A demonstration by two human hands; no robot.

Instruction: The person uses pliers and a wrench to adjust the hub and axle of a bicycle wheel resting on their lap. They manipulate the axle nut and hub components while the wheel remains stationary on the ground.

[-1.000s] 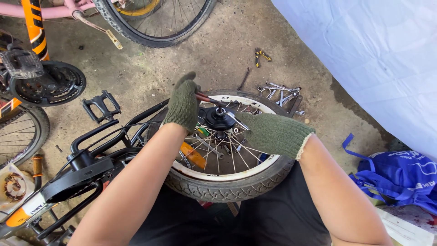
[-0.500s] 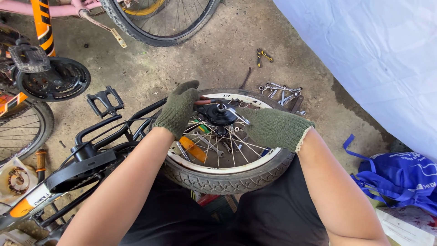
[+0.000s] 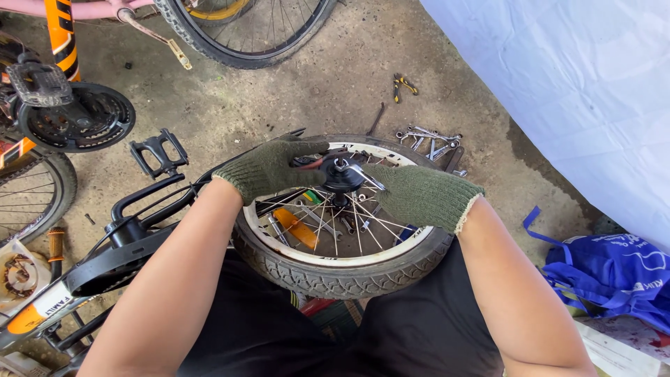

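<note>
A small bicycle wheel (image 3: 335, 269) with a black tyre, white rim and silver spokes lies flat across my lap. Both my hands wear dark green knit gloves. My left hand (image 3: 269, 167) reaches in from the left and grips a red-handled tool at the black hub (image 3: 342, 178). From the right, my right hand (image 3: 422, 195) is closed on a silver wrench (image 3: 364, 176) set on the hub's axle. Through the spokes I see tools and an orange object on the ground below.
A black bicycle frame with a pedal (image 3: 157, 153) lies at my left. A crankset (image 3: 77, 115) and another wheel (image 3: 244, 28) are further off. Loose wrenches (image 3: 429, 139) and pliers (image 3: 403, 85) lie on the concrete. A white sheet (image 3: 579, 91) and a blue bag (image 3: 614, 272) are at the right.
Both hands have stayed at the hub; my left hand has shifted slightly over it, and the view has dropped a little towards the wheel.
</note>
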